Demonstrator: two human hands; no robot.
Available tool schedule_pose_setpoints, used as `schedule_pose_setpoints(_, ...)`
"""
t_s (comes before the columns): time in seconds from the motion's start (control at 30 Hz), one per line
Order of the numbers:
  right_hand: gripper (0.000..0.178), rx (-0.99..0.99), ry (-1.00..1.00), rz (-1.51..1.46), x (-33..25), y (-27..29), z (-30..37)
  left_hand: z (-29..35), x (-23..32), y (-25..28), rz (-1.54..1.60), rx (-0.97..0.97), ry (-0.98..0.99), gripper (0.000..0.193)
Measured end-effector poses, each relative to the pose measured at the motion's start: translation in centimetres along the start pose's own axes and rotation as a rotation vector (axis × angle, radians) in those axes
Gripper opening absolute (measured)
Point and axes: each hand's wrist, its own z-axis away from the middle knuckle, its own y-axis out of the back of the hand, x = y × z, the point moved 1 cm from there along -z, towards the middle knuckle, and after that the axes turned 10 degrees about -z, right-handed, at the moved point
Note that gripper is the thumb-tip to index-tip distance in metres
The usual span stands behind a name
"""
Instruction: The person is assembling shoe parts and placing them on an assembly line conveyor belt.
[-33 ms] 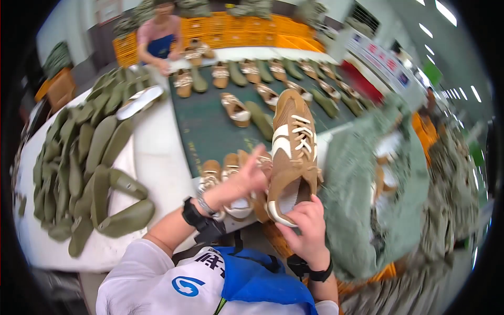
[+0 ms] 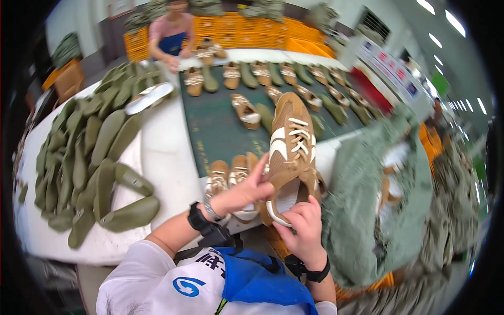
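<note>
Currently both hands grasp a tan sneaker [image 2: 292, 152] above the bench [image 2: 163, 152]: left hand [image 2: 247, 191] at its side, right hand [image 2: 303, 231] under the heel. Laces look threaded; more shoes [image 2: 231, 178] wait beside it.

One camera sits on the person's head and looks down, close to both hands and the brown shoe [image 2: 292, 152]. It faces forward over the green belt [image 2: 220, 126]. Edges bend round
</note>
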Motion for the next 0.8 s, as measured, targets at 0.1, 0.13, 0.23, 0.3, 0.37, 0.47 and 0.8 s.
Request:
schedule_pose_setpoints(0.1, 0.025, -0.108, 0.092, -0.066, 0.1, -3.9, -2.3, 2.1, 1.2, 0.7, -0.177, 0.202, -0.173, 0.087)
schedule_pose_setpoints(0.13, 0.027, -0.144, 0.081, -0.141, 0.2, -4.4, -3.4, 2.5, 1.0, 1.8, -0.238, 0.342, -0.227, 0.086)
schedule_pose_setpoints(0.23, 0.033, -0.051, -0.033, -0.289, 0.1, -5.5, -6.5, 4.3, 1.1, 4.1, -0.367, 0.541, -0.242, 0.083)
schedule_pose_setpoints(0.3, 0.036, -0.002, 0.07, -0.111, 0.1, -6.7, -9.6, 5.6, 1.4, 4.8, -0.429, 0.578, -0.2, 0.081)
schedule_pose_setpoints(0.37, 0.035, -0.005, 0.095, -0.15, 1.9, -8.8, -10.2, 6.9, 2.0, 4.8, -0.475, 0.577, -0.091, 0.081)
schedule_pose_setpoints(0.47, 0.034, -0.054, 0.17, -0.204, 3.2, -11.5, -10.2, 8.2, 1.7, 5.2, -0.697, 0.753, -0.062, 0.074)
schedule_pose_setpoints(0.8, 0.032, -0.05, 0.13, -0.362, 5.2, -13.4, -10.1, 6.8, 2.0, 5.0, -1.51, 1.01, -0.283, 0.032)
